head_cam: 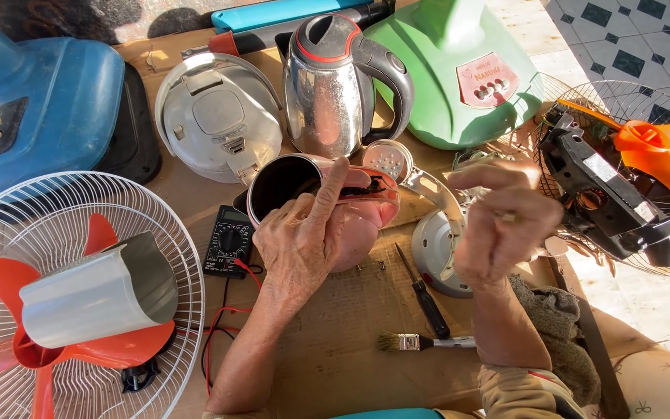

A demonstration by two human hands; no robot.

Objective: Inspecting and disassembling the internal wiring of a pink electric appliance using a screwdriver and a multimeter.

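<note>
Left hand (304,244) is gripping the pink kettle body (350,217) on its side, mid-cardboard sheet (335,341), forefinger reaching over the rim. Right hand (502,225) is pinching something too small to identify. Best keeping the body braced steady; screwdriver (422,293) lying near.

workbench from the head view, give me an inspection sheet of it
surface: cardboard sheet, worn.
job's things: pink kettle on its side, mouth toward the camera.
clutter: steel kettle, rice cooker, screwdriver, paintbrush, rag, kettle base.
hands: left hand grips the pink kettle; right hand raised, fingers pinched.
cables: red lead from multimeter.
surroundings: fan with orange blades, green fan base, tiled floor.
</note>
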